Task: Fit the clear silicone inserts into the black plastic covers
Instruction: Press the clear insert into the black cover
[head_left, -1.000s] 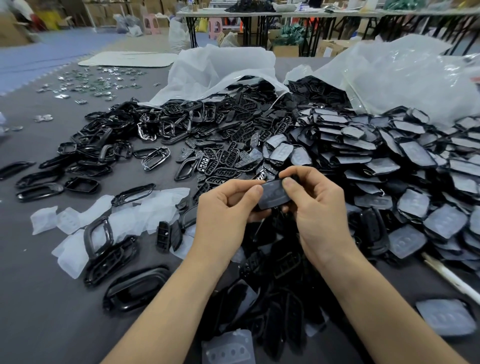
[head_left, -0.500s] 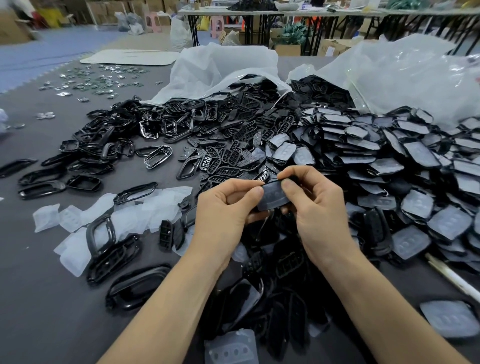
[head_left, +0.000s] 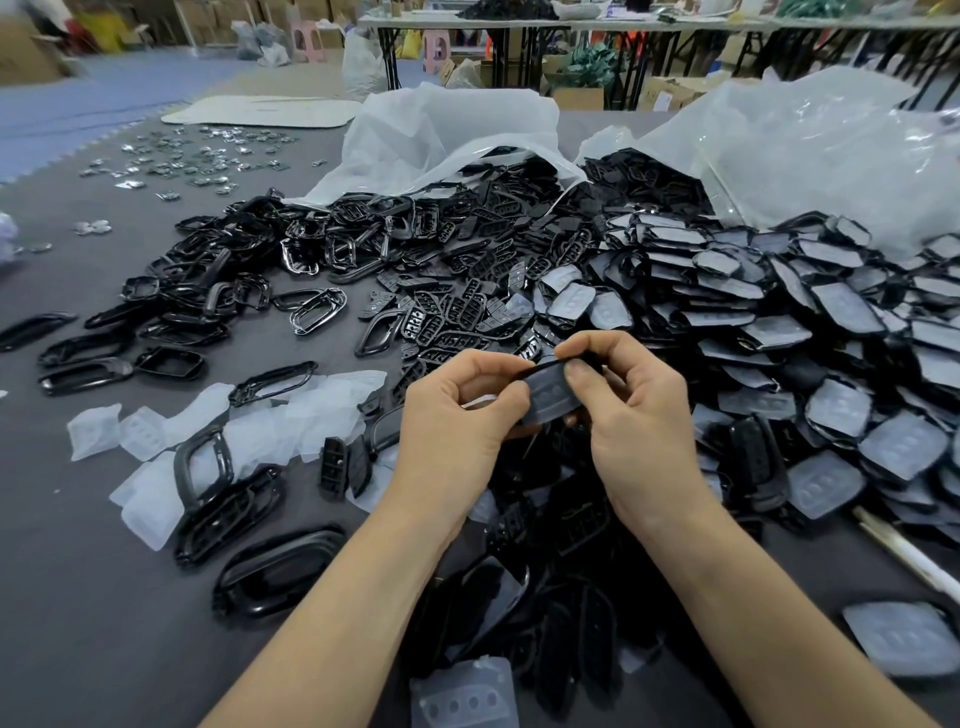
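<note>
Wide first: a dark grey table (head_left: 104, 649), with two big plastic bags lying open along the back, a white bag (head_left: 457, 135) in the middle and a clear bag (head_left: 810, 156) on the right. Spilling from the clear bag, a huge heap of finished covers (head_left: 779, 322), black with cloudy faces, banked up all down the right side. From the white bag, a tangle of bare covers (head_left: 467, 312) and black frames trailing off left. Closer in, left of centre, a scatter of loose inserts (head_left: 156, 431) flat on the table, a few frames lying across them. Now dead centre, up off the table and over the dark pile: left hand (head_left: 457, 431) and right hand (head_left: 639, 431) close together, pinching one cover (head_left: 545, 395) between them. Thumbs pressed on the near face, forefingers hooked over the far edge, remaining fingers curled behind. Pale insert (head_left: 551, 404) showing on that near face, right between the two thumbs.
</note>
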